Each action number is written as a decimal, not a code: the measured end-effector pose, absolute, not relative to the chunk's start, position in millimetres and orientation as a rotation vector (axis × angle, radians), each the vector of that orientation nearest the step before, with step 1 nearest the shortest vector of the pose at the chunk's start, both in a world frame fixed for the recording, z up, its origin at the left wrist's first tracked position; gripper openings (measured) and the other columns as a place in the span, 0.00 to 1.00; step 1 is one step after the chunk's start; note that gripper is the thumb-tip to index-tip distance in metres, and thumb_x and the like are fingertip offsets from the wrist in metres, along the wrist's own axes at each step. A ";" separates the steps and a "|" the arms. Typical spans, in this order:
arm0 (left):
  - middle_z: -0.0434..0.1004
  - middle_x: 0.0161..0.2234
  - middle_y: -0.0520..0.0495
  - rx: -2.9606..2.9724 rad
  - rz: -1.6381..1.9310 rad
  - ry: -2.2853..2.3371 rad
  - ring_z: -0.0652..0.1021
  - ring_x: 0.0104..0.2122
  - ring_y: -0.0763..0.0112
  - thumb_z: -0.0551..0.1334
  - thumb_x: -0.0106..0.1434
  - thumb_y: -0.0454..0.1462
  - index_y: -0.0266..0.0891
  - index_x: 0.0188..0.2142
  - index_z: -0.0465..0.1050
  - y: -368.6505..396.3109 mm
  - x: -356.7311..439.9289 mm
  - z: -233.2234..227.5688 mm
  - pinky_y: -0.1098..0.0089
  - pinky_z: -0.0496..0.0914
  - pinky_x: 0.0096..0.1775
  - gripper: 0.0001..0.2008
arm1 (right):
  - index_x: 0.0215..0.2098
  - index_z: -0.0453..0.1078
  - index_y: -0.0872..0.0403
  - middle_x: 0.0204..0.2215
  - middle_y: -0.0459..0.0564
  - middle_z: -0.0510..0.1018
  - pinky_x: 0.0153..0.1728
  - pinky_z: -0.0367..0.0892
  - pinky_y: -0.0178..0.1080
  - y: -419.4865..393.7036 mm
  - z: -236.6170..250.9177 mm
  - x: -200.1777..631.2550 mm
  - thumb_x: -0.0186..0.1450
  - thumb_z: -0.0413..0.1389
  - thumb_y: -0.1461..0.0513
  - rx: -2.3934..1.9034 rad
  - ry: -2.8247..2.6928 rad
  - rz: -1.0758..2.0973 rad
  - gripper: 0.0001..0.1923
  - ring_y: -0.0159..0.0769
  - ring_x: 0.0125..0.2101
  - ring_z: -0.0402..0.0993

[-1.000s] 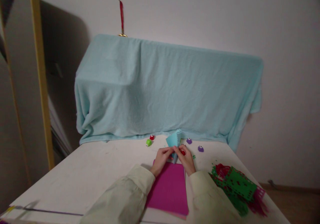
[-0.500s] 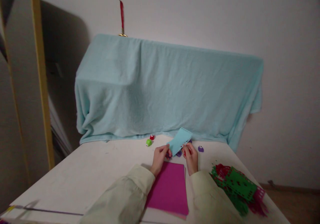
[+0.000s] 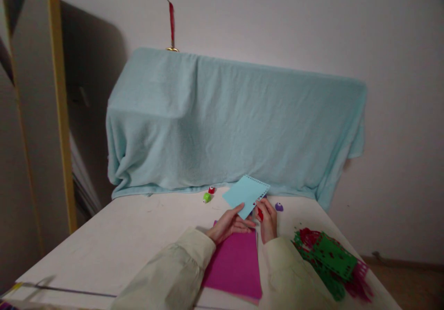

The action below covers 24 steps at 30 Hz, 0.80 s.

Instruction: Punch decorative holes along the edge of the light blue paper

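My left hand pinches a light blue sheet of paper by its near corner, thumb on top and fingers beneath. Small punched holes run along the sheet's far and right edges. In my right hand is a small red craft punch, partly covered by the fingers, at the sheet's right edge. Below the hands lies a stack of magenta paper, its upper part overlapped by my left hand.
A red punch and a green punch stand at the back of the white table. One purple punch sits farther right. Punched green sheets and scraps lie at the right edge. A pale blue cloth hangs behind.
The blue sheet has turned and shows more of its face. My left hand has shifted right and lower under it, with its fingers extended beneath. My right hand stays near the sheet's right edge.
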<state>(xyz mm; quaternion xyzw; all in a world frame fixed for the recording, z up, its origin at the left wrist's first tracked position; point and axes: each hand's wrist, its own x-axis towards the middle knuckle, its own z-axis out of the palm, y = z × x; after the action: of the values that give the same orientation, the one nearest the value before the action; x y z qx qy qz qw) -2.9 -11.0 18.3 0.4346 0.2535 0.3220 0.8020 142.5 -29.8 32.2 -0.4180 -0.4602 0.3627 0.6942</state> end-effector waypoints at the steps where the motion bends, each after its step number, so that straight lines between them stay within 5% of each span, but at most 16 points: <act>1: 0.79 0.35 0.32 0.934 0.717 0.533 0.80 0.28 0.66 0.57 0.59 0.54 0.29 0.42 0.72 -11.9 -2.9 18.6 0.70 0.73 0.34 0.28 | 0.25 0.62 0.53 0.16 0.38 0.57 0.17 0.46 0.33 -29.4 31.3 142.7 0.61 0.55 0.55 -0.936 -1.027 0.818 0.12 0.26 0.16 0.50; 9: 0.79 0.31 0.36 1.099 0.908 0.526 0.78 0.23 0.65 0.63 0.56 0.50 0.29 0.45 0.70 -12.7 1.2 18.2 0.68 0.72 0.28 0.27 | 0.24 0.63 0.53 0.15 0.38 0.58 0.17 0.47 0.33 -25.6 24.1 145.9 0.59 0.57 0.54 -0.963 -1.005 0.846 0.12 0.26 0.15 0.52; 15: 0.79 0.33 0.38 1.209 1.331 0.782 0.77 0.24 0.64 0.59 0.59 0.51 0.32 0.40 0.71 1.1 0.5 5.8 0.66 0.72 0.30 0.23 | 0.34 0.68 0.52 0.19 0.40 0.65 0.15 0.46 0.32 -13.5 11.3 151.6 0.57 0.57 0.56 -0.978 -0.853 0.931 0.10 0.26 0.15 0.54; 24: 0.78 0.34 0.42 1.174 1.431 0.861 0.77 0.27 0.66 0.64 0.53 0.51 0.35 0.41 0.70 12.2 1.5 -7.3 0.66 0.72 0.34 0.24 | 0.38 0.69 0.52 0.31 0.49 0.75 0.22 0.63 0.36 -8.8 4.8 143.8 0.54 0.61 0.56 -0.875 -0.848 1.057 0.15 0.36 0.26 0.71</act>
<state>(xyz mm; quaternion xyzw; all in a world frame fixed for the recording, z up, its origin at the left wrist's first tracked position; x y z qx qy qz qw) 1.5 12.2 -7.3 0.4903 0.3597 0.5974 0.5228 143.8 -8.8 4.8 -0.3918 -0.3795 0.4730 0.6919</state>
